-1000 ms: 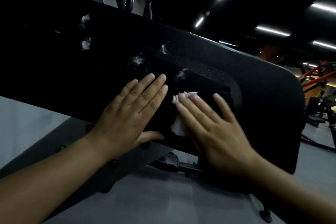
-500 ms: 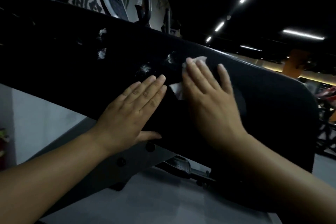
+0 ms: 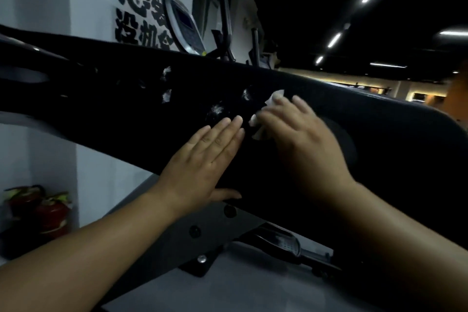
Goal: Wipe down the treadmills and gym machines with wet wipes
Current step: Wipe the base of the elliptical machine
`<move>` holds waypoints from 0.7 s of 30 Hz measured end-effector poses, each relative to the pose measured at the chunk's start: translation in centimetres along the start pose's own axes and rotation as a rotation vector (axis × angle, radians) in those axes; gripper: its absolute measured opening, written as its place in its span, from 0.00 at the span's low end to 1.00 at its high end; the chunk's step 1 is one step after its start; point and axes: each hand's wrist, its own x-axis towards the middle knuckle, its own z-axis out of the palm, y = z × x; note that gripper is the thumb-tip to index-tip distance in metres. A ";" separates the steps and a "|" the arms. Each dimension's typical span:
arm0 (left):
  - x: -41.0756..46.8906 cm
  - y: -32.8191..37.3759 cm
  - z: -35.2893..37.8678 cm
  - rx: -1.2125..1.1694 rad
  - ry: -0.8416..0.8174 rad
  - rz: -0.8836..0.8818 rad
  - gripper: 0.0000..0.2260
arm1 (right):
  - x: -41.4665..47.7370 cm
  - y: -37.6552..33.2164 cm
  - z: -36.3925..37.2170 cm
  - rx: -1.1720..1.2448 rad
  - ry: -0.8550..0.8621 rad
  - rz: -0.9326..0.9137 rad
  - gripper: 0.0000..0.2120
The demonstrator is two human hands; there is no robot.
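Two hands flat on the panel (image 3: pixel 126 114), a long matte black slab with a rounded right end, its long axis dropping from upper left to lower right. Your left hand (image 3: pixel 202 167) lies at its middle, fingers straight and pressed together, thumb out along the panel's lower edge. Just right of it, your right hand (image 3: pixel 301 144) presses the wipe (image 3: pixel 257 133) to the panel with straight fingers. It is white and crumpled, showing beside your forefinger and past the fingertips, which point at the panel's top edge. Chalky white smears (image 3: pixel 217 109) dot the panel left of the wipe.
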 end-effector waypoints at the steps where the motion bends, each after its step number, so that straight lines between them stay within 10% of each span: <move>1: 0.0 -0.3 0.4 0.014 0.011 0.021 0.46 | -1.1 -0.3 0.6 -0.035 -0.046 -0.034 0.21; 17: 0.2 -1.8 4.5 -0.225 0.267 0.180 0.46 | -0.1 -6.5 4.3 -0.313 0.106 0.598 0.25; 21: -0.5 -2.7 3.4 -0.417 0.323 0.189 0.36 | -1.6 -8.6 4.1 -0.322 -0.028 0.467 0.23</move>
